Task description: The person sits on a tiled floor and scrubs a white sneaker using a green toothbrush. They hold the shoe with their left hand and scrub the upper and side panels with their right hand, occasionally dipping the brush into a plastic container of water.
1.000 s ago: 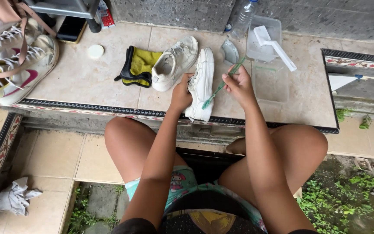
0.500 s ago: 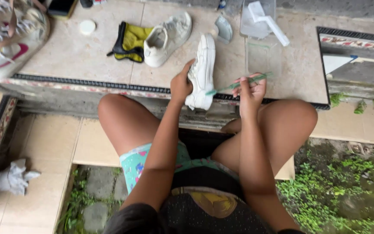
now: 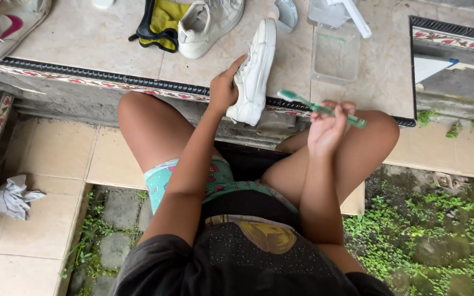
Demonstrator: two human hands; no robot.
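Here, hands grip: left hand (image 3: 223, 90) white sneaker (image 3: 254, 71), right hand (image 3: 327, 126) green toothbrush (image 3: 319, 108); clear tub (image 3: 334, 55) beyond.

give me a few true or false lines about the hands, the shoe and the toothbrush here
1. The left hand grips a white shoe. True.
2. The right hand holds a red toothbrush. False: it is green.
3. The brush is touching the shoe. False: it is held apart, to the shoe's right.
4. A crumpled grey cloth lies on the floor tiles. True.
5. A clear plastic tub sits on the tiled ledge. True.
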